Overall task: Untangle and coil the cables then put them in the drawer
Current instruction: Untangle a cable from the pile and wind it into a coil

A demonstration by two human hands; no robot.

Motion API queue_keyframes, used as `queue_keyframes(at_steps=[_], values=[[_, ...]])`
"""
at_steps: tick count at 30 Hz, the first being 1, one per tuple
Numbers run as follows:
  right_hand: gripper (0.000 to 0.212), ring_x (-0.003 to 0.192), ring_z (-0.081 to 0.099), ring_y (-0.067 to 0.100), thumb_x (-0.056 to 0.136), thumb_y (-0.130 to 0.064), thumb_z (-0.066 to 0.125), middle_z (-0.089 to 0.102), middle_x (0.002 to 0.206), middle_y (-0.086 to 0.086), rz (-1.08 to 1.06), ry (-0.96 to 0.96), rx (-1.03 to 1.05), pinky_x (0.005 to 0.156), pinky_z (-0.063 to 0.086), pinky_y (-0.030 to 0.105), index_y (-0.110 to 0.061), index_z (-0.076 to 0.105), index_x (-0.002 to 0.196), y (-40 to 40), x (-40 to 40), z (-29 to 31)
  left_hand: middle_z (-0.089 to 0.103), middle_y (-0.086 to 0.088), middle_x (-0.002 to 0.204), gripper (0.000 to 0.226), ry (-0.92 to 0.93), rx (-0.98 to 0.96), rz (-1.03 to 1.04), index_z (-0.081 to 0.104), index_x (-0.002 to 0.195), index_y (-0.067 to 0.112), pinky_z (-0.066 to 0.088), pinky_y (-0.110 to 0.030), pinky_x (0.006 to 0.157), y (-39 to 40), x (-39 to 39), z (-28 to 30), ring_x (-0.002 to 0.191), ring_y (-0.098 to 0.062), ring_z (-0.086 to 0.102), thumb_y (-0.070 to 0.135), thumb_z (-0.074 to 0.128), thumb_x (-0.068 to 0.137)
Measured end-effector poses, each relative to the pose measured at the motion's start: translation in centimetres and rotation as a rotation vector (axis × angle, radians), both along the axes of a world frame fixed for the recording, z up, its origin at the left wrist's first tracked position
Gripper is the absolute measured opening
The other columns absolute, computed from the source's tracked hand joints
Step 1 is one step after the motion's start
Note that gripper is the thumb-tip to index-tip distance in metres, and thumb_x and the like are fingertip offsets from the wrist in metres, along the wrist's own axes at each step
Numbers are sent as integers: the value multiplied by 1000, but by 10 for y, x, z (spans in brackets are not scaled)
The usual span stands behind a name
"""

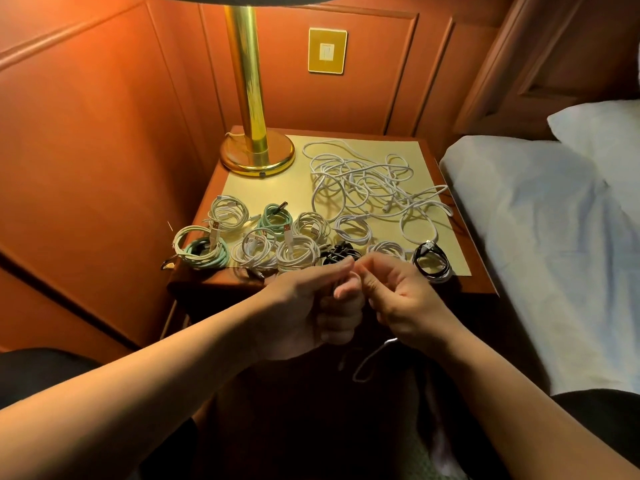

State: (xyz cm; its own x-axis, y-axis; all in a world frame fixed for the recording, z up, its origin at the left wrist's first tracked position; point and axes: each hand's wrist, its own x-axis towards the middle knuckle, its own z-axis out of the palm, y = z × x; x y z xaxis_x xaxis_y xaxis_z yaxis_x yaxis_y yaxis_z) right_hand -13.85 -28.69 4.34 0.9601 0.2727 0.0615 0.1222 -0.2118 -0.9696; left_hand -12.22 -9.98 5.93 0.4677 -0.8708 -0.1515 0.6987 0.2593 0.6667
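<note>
A tangle of white cables (370, 183) lies at the back right of the nightstand top (277, 188). Along its front edge sit several coiled cables: white coils (298, 254), mint-green ones (207, 252) and a black coil (431, 261). In front of the nightstand my left hand (311, 306) grips a dark cable, fingers curled round it. Close beside it, my right hand (401, 299) pinches the same cable. A loose end of that cable (372, 358) hangs below my hands. The drawer front is mostly hidden behind my hands.
A brass lamp (256, 147) stands at the back left of the nightstand. A bed with white sheets (540, 237) lies to the right. Wood-panelled wall (86, 133) closes the left and back, with a brass switch plate (327, 50).
</note>
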Motion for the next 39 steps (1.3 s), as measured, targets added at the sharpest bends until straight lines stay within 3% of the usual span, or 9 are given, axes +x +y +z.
queue_keyframes(at_steps=[4, 8, 12, 16, 18, 22, 27, 34, 39], values=[[38, 69, 58, -5, 106, -42, 42, 67, 73, -19, 87, 117, -10, 69, 43, 16, -41, 73, 84, 23, -3, -14, 34, 1, 59, 49, 42, 11, 347, 58, 70, 12, 40, -23, 52, -7, -5, 3, 51, -11, 34, 35, 36, 108], [66, 49, 42, 2, 85, -90, 33, 48, 52, -15, 157, 71, -262, 52, 34, 26, -32, 54, 63, 26, -9, -9, 64, -9, 72, 54, -25, 77, 590, 71, 90, 0, 58, -29, 67, -8, -5, 3, 66, -17, 64, 35, 34, 108], [40, 48, 51, 12, 107, -41, 48, 52, 55, -7, 154, 204, -291, 48, 43, 33, -20, 59, 75, 24, -21, 1, 75, -17, 92, 52, -394, 243, 769, 68, 106, -8, 59, -29, 80, 14, 20, 0, 87, -25, 73, 33, 36, 105], [37, 56, 46, 7, 100, -42, 47, 49, 60, -8, 66, -147, -321, 54, 38, 36, -19, 55, 72, 19, -29, 17, 76, 1, 82, 42, -1014, 652, 516, 75, 93, 8, 51, -16, 75, 28, 24, -9, 78, -7, 71, 36, 46, 106], [30, 60, 51, 8, 102, -39, 44, 52, 65, -12, 4, -313, -312, 56, 41, 36, -28, 55, 76, 13, -26, 21, 68, 0, 68, 48, -1116, 715, 360, 68, 75, 22, 46, -19, 67, 21, 16, -14, 65, -8, 63, 43, 40, 107], [24, 65, 57, 10, 109, -36, 46, 58, 76, -12, -92, -512, -456, 56, 47, 41, -23, 61, 97, -6, -14, 17, 34, -18, 51, 63, -741, 436, 224, 43, 60, 10, 35, -25, 49, 0, 1, -13, 44, -19, 39, 47, 21, 106], [28, 70, 61, 25, 109, -40, 48, 63, 78, 0, -78, -361, -277, 62, 48, 53, -18, 65, 101, -17, -1, 6, 27, 4, 54, 51, -154, 111, 28, 47, 62, 18, 26, -20, 43, -10, -10, -5, 46, -10, 24, 50, 35, 101], [34, 88, 63, 23, 104, -44, 43, 71, 90, 4, 98, 78, -119, 95, 48, 57, -31, 71, 89, 5, 0, -14, 38, 6, 54, 46, 37, 42, 230, 65, 73, 11, 40, -18, 45, -7, -14, -1, 44, -5, 36, 34, 40, 104], [46, 79, 62, 27, 93, -56, 47, 69, 79, 6, 196, 195, -165, 84, 49, 49, -19, 71, 78, 6, -2, -16, 67, -9, 78, 33, 121, -21, 411, 79, 98, -2, 61, -27, 65, -10, -17, 12, 66, -15, 68, 12, 49, 94]])
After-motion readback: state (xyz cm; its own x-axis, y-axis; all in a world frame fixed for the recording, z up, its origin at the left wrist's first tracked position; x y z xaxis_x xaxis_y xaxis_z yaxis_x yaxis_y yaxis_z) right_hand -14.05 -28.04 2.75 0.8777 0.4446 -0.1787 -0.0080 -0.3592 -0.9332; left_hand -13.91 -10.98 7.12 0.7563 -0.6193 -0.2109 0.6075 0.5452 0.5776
